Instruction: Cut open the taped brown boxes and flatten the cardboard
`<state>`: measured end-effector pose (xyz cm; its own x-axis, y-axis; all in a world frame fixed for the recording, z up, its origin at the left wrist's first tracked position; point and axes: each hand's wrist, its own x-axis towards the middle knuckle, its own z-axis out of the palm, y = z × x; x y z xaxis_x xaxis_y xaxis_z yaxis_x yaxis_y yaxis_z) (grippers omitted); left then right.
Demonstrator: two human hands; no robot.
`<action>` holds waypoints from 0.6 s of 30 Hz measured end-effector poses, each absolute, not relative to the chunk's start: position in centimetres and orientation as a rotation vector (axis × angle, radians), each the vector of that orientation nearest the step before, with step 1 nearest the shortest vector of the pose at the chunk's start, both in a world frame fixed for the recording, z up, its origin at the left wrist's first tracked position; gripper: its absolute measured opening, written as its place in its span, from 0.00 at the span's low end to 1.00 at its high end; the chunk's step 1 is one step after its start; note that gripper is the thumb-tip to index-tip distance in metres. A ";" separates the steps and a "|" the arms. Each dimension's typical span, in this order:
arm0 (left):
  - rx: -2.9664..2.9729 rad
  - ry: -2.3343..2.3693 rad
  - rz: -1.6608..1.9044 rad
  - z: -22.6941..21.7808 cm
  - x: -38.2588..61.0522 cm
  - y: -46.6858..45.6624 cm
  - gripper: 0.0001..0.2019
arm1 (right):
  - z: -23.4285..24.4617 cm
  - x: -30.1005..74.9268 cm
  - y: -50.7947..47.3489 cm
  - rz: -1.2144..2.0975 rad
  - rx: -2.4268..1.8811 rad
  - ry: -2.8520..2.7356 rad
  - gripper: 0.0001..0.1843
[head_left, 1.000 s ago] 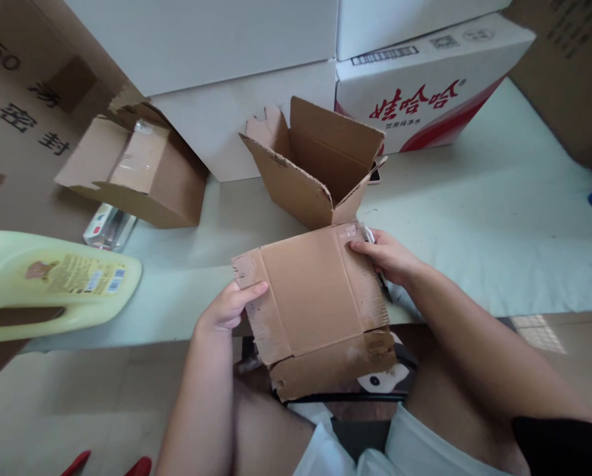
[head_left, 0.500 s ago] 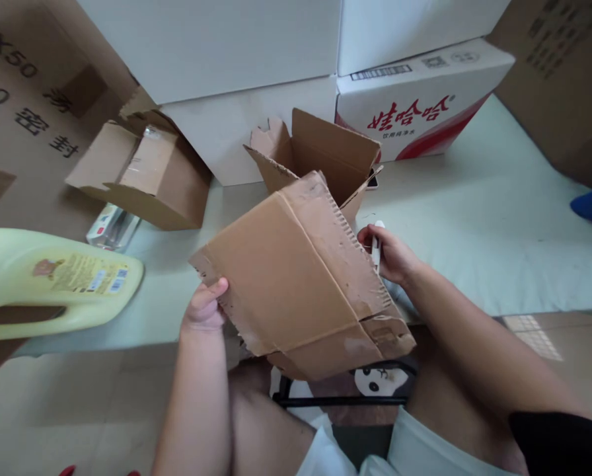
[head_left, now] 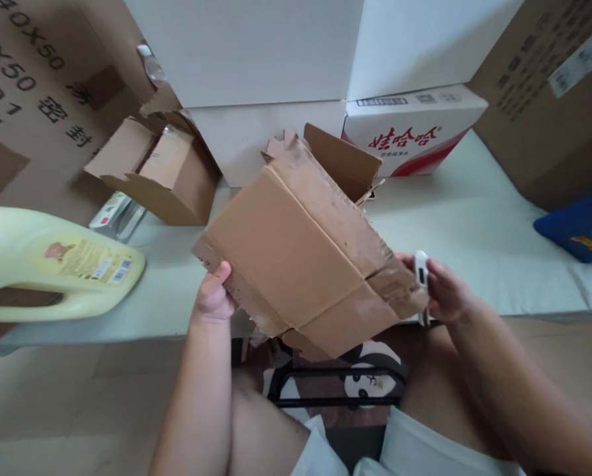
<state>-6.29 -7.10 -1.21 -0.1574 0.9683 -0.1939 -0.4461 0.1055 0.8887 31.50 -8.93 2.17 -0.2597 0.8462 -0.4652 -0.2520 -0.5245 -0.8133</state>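
Pinching the torn left edge of the tilted cardboard box, the left hand shows its thumb on top, with its fingers hidden beneath. The right hand curls its fingers around a small white tool, just beside the box's taped right corner.

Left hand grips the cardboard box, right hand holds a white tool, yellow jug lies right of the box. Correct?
No: the head view shows the yellow jug lying left of the cardboard box. The left hand grips the box; the right hand holds the white tool.
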 end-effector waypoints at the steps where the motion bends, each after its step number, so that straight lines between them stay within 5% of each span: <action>1: 0.660 1.061 1.427 -1.2 -6.0 -7.1 0.32 | 2.3 32.1 -10.5 1.837 -1.238 -0.799 0.32; 10: 0.666 0.989 1.130 -2.0 0.6 -8.1 0.32 | 0.1 32.7 -19.9 1.417 -1.545 -0.764 0.29; 18: 0.966 0.755 0.613 -1.6 2.6 -8.2 0.26 | 4.3 41.2 -20.3 0.860 -1.527 -0.286 0.29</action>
<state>2.60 -8.17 -1.64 0.5966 0.7491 -0.2877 -0.1271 0.4422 0.8878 41.22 -20.33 4.25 0.6868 0.6405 -0.3435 -0.3074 -0.1723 -0.9359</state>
